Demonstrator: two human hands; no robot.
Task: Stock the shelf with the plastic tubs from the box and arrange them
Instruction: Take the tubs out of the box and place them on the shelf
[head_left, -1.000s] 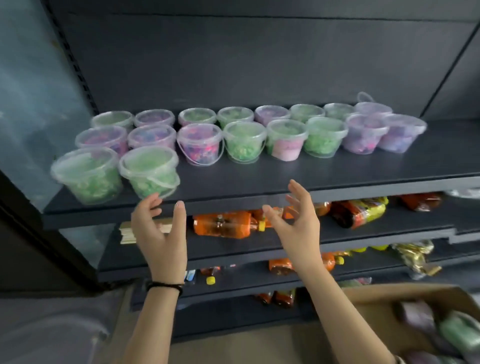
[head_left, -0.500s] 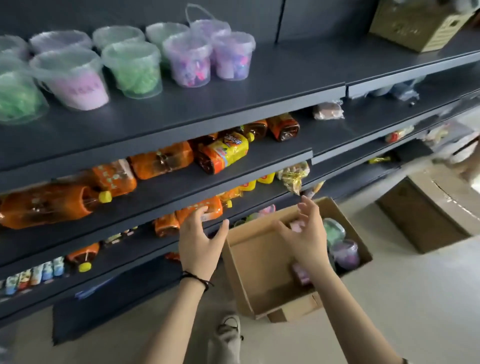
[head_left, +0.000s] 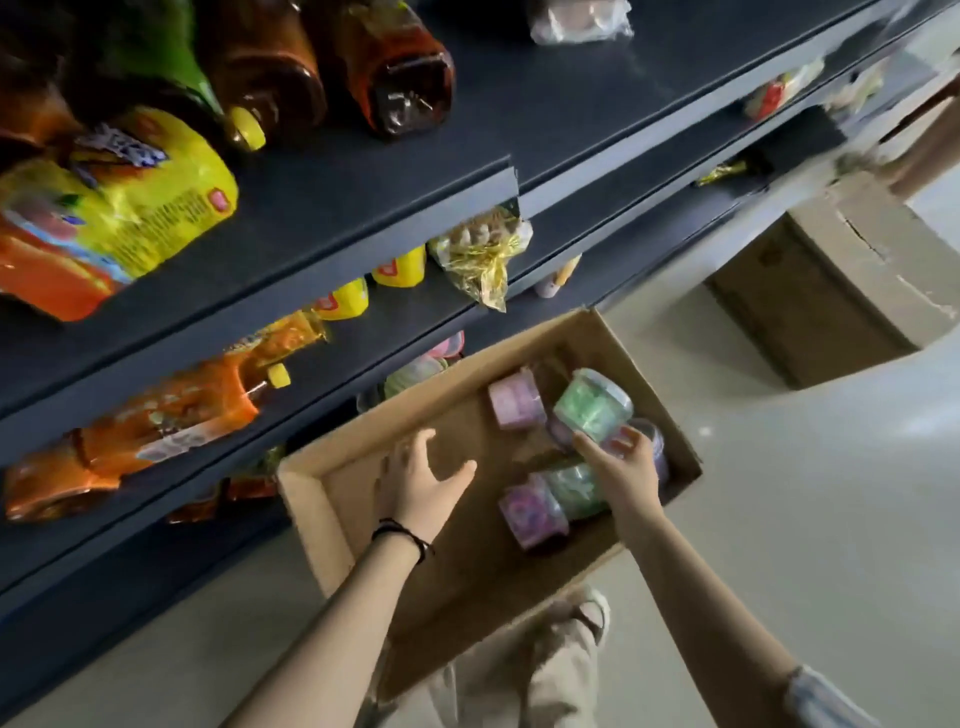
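Below, a cardboard box was observed on the pale floor, just in front of the dark shelving. The remaining tubs were gathered at its right end; the left part of its floor was bare cardboard. A pink tub and a green tub were noted at the far side, with a second green tub and a purple swirled tub lying nearer.

The left hand was held open over the bare cardboard, fingers spread, nothing held. A black wristband was noted on that wrist.

The right hand was set among the tubs. Its thumb and fingers were curled round a clear-lidded tub at the right wall, just beside the green tub.

Orange bottles were recorded lying on the shelves to the left. A closed carton stood far right, well apart.
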